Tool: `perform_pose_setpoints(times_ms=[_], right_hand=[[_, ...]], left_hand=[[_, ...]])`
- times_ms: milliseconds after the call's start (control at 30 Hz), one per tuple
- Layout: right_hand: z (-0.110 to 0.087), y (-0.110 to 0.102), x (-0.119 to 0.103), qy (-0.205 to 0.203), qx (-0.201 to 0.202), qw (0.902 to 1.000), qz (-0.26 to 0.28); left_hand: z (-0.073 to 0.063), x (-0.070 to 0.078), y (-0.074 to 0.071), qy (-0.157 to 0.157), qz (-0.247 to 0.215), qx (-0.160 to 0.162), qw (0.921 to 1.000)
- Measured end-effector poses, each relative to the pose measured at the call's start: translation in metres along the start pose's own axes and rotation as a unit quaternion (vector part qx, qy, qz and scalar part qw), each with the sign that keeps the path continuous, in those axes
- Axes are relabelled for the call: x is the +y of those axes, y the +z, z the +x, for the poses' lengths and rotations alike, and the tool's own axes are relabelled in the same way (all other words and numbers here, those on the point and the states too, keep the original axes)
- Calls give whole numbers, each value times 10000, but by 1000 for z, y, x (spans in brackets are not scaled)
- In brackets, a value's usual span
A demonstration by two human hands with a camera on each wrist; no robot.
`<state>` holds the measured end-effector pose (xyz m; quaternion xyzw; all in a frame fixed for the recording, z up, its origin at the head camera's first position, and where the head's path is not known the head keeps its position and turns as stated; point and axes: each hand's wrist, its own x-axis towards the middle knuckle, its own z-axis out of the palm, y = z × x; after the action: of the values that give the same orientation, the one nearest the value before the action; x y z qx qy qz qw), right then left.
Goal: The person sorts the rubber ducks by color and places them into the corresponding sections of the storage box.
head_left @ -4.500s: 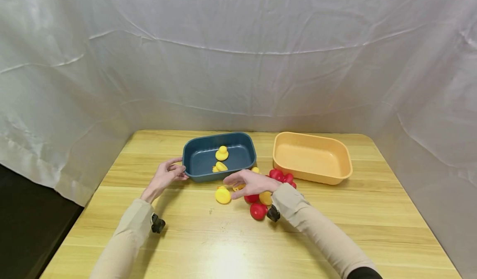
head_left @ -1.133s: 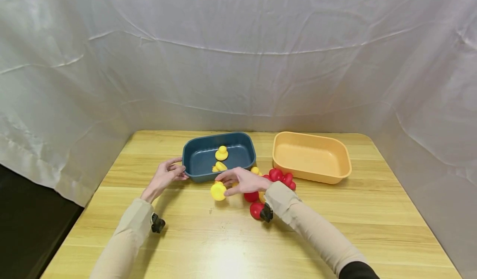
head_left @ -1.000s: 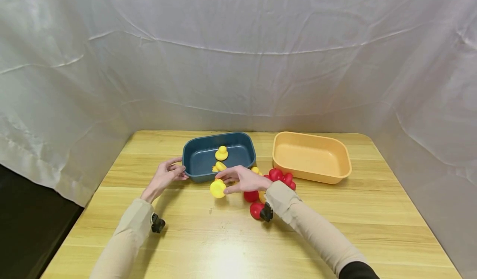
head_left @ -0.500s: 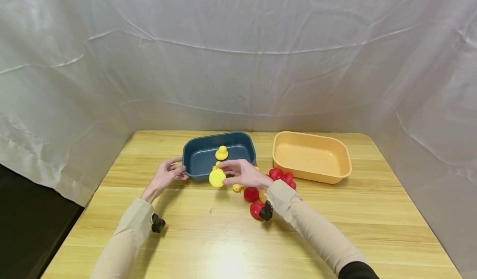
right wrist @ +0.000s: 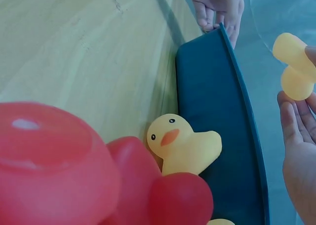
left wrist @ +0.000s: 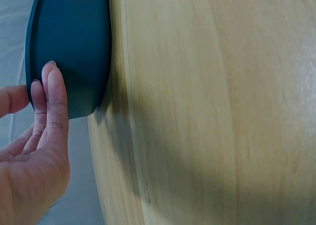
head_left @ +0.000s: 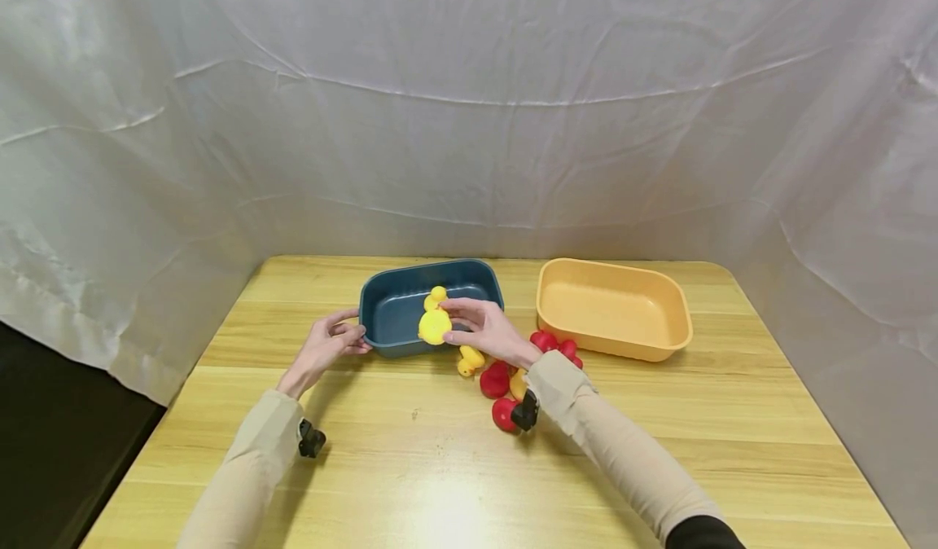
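My right hand (head_left: 487,329) pinches a yellow rubber duck (head_left: 435,327) between thumb and fingers, raised over the front part of the dark blue bin (head_left: 392,321). Its flat round base faces the head camera. At the bin's left end, my left hand (head_left: 322,352) holds the wall, thumb at the rim (left wrist: 28,52) and fingers against the outside. Another rubber duck (head_left: 439,293) sits inside; the held duck and the right hand hide part of the bin floor. In front of the bin, a duck (right wrist: 185,145) lies on the table with its orange beak visible.
Several rounded red toys (head_left: 494,379) lie in a cluster below my right wrist, with an orange-yellow one (head_left: 519,384) among them. A pale orange bin (head_left: 615,305) stands at the back right. Light fabric (head_left: 469,125) hangs behind the wooden table (head_left: 410,467).
My right hand has taken the rubber duck from the table, lifted it and carried it back over the blue bin. The left hand has stayed at the bin's end.
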<state>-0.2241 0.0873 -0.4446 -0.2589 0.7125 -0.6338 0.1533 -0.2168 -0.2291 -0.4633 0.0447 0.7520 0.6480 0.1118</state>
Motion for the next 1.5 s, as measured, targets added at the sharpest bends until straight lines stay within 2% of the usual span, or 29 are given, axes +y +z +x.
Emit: perform_pose_setpoints(times_ms=[433, 633, 1000, 1167, 1500], right_hand=[[4, -11, 1, 141, 666, 9977, 3], [5, -16, 2, 300, 1075, 9934, -262], [9, -23, 3, 464, 1653, 9846, -318], [9, -24, 2, 557, 1764, 9820, -381], [7, -27, 3, 481, 1689, 9837, -386]], left_hand=[[0, 0, 0, 31, -27, -22, 10000], [0, 0, 0, 18, -26, -8, 10000], [0, 0, 0, -23, 41, 36, 10000], [-1, 1, 0, -16, 29, 30, 10000], [0, 0, 0, 2, 16, 0, 10000]])
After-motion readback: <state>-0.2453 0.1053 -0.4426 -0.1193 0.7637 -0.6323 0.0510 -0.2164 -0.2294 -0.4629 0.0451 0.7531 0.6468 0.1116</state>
